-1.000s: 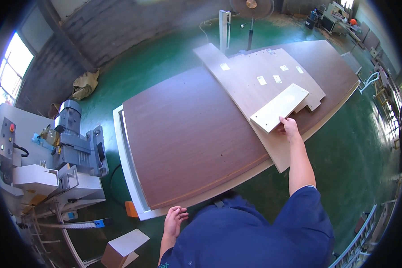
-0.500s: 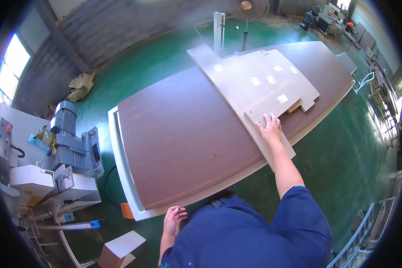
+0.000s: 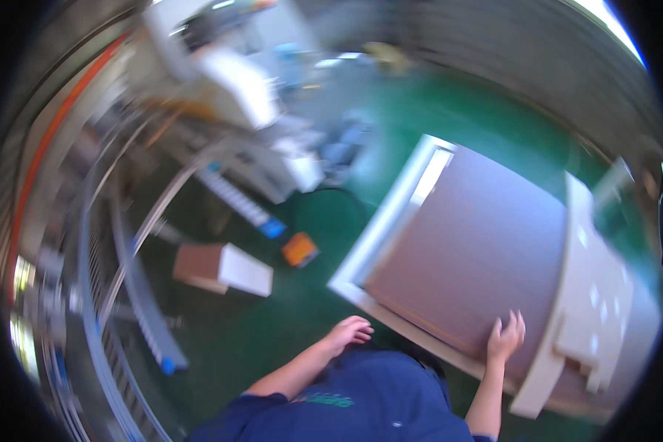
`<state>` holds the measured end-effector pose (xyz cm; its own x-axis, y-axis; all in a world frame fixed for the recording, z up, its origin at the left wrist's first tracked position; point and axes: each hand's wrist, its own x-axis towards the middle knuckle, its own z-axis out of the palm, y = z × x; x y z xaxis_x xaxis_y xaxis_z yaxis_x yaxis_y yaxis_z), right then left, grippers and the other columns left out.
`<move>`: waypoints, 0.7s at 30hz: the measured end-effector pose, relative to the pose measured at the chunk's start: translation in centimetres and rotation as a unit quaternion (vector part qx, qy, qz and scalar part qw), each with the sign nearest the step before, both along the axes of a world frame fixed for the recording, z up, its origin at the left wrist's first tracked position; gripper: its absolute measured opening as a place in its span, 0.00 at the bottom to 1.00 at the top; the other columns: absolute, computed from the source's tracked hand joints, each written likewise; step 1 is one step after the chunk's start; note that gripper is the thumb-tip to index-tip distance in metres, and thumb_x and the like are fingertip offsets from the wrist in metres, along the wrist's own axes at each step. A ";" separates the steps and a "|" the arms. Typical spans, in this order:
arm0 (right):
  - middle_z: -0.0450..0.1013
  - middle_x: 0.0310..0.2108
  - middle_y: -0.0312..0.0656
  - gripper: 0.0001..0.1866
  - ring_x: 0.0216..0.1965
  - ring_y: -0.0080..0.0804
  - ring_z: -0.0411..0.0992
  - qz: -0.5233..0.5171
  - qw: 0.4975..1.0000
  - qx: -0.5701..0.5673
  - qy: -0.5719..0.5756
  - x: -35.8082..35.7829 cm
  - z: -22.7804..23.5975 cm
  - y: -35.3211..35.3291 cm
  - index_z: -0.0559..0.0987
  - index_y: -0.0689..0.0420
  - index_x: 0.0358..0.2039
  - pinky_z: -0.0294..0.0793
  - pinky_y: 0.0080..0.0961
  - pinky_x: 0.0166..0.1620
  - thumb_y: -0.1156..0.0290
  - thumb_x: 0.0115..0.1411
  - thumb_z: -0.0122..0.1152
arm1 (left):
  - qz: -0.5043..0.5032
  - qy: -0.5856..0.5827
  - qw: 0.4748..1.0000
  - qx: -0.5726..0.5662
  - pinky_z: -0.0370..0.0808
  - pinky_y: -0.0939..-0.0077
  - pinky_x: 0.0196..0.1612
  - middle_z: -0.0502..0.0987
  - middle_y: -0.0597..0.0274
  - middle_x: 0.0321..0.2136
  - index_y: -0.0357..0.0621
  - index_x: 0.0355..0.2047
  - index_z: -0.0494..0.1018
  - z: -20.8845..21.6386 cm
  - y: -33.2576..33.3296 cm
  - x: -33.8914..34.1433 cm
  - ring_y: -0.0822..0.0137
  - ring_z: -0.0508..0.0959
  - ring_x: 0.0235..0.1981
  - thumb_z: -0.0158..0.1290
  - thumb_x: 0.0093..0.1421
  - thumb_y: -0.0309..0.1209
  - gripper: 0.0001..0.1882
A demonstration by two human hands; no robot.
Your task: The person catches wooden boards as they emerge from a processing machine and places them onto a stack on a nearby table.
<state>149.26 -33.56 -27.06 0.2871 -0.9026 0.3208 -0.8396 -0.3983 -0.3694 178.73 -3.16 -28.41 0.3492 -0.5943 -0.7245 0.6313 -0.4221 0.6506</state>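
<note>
My right hand (image 3: 507,337) is over the near part of a large brown panel (image 3: 479,236), its fingers spread and nothing in them. Blur hides whether it touches the surface. Just to the right of that hand, a long pale board (image 3: 544,361) lies across the panel. Further right lie more pale boards (image 3: 604,295) with white labels on them. My left hand (image 3: 350,333) hangs in front of my body, near the table's near left corner, fingers loosely bent and holding nothing. The panel rests on a table with a white frame (image 3: 379,221).
On the green floor to the left stands a brown and white box (image 3: 247,271). Beyond it are an orange block (image 3: 300,250) and a narrow roller track (image 3: 243,206). Curved-looking rails (image 3: 136,287) run along the far left. A blurred machine (image 3: 243,88) stands at the back left.
My view has swung left, so the table now sits at the right. My right hand has come off the pale boards and is over the bare brown panel. My left hand stays empty.
</note>
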 end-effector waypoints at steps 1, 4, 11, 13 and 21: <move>0.66 0.57 0.54 0.22 0.58 0.51 0.62 0.013 1.000 0.022 0.000 1.0 -1.1 0.8 0.74 0.61 0.50 0.58 0.46 0.61 0.67 0.55 0.58 | 0.013 -0.006 1.000 0.000 0.75 0.72 0.40 0.78 0.58 0.38 0.45 0.44 0.69 -0.3 0.3 0.6 0.67 0.78 0.36 0.47 0.65 0.37 0.12; 0.60 0.61 0.51 0.22 0.62 0.50 0.56 0.078 0.996 0.042 0.024 4.7 -2.6 4.0 0.73 0.60 0.52 0.52 0.45 0.64 0.67 0.56 0.56 | 0.080 -0.018 0.997 0.002 0.74 0.75 0.39 0.77 0.61 0.37 0.46 0.42 0.70 -0.2 3.8 2.0 0.69 0.78 0.35 0.48 0.65 0.37 0.11; 0.60 0.61 0.50 0.23 0.63 0.49 0.56 0.157 0.985 0.051 0.049 11.0 -2.5 5.0 0.72 0.59 0.52 0.52 0.45 0.63 0.67 0.57 0.56 | 0.188 0.001 0.982 0.013 0.73 0.74 0.37 0.77 0.62 0.35 0.46 0.39 0.70 -1.8 8.0 4.6 0.70 0.76 0.33 0.47 0.64 0.37 0.09; 0.61 0.61 0.50 0.22 0.62 0.48 0.56 0.146 0.986 0.063 0.055 11.9 -2.7 5.3 0.71 0.58 0.54 0.52 0.44 0.64 0.67 0.58 0.55 | 0.183 -0.006 0.982 0.044 0.73 0.74 0.36 0.77 0.62 0.35 0.46 0.39 0.70 -0.9 8.7 4.8 0.69 0.76 0.33 0.47 0.64 0.37 0.10; 0.62 0.60 0.50 0.21 0.62 0.47 0.57 0.116 0.991 0.021 0.056 12.9 -3.4 5.9 0.70 0.59 0.54 0.52 0.42 0.63 0.66 0.61 0.51 | 0.035 -0.293 0.921 0.255 0.75 0.61 0.39 0.79 0.48 0.32 0.39 0.35 0.75 -14.7 17.3 4.0 0.55 0.79 0.35 0.54 0.53 0.41 0.17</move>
<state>162.12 -27.70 -30.46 0.5200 -0.8199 0.2394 -0.7640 -0.5719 -0.2989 182.70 14.19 -43.09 0.7931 -0.1910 -0.5784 0.2722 -0.7384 0.6170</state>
